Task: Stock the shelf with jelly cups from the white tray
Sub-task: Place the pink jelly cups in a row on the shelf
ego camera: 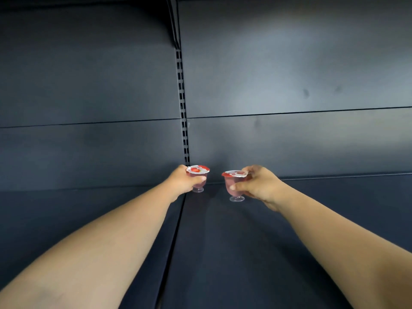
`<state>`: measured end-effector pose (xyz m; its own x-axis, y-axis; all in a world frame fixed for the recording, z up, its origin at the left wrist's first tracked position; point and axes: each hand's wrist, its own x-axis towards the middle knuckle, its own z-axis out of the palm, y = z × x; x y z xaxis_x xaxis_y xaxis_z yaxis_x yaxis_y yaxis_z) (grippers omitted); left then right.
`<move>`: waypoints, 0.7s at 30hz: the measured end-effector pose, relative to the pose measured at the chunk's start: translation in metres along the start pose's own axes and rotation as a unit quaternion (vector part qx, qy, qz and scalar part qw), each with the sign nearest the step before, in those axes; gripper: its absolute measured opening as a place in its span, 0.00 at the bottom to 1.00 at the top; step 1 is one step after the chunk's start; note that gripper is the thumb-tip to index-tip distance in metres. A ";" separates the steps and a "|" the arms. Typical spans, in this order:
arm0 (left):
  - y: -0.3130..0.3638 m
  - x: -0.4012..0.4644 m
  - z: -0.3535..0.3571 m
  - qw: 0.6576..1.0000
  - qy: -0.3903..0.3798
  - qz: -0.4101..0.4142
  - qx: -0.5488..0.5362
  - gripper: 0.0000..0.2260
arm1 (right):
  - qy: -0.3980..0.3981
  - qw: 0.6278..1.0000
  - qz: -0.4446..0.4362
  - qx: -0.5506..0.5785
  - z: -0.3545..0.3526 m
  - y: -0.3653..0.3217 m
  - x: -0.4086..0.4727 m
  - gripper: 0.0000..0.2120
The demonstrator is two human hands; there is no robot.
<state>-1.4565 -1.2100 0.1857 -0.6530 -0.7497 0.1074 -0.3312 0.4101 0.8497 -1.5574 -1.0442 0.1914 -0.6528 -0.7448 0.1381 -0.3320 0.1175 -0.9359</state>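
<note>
Here, two bare forearms are stretched from the near edge across a dark shelf (223,253). Far back, near the rear panel (289,141), a pink jelly cup (198,177) is gripped by the left hand (184,180), while a second cup (235,186) is pinched by the right hand (259,186), both upright, foil-lidded and slightly apart.

Dark shelf (223,253); left jelly cup (198,178) resting on it.

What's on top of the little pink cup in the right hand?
A red and white foil lid seals the clear footed cup of pink jelly held by the right hand. The fingers cover part of the cup's side, and the lid's far edge is hidden.
</note>
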 end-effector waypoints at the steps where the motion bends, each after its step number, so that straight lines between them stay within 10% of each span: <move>1: -0.004 0.006 0.001 1.000 0.003 -0.004 -0.006 0.24 | 0.003 1.000 0.001 0.005 0.001 0.004 0.004 0.13; 21: -0.027 0.037 0.005 0.999 -0.018 0.037 0.026 0.17 | -0.048 0.996 0.020 0.079 0.009 0.012 0.000 0.20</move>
<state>-1.4753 -1.2466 0.1649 -0.7009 -0.6976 0.1486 -0.3157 0.4902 0.8125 -1.5555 -1.0484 0.1769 -0.5934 -0.8014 0.0757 -0.1909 0.0487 -0.9804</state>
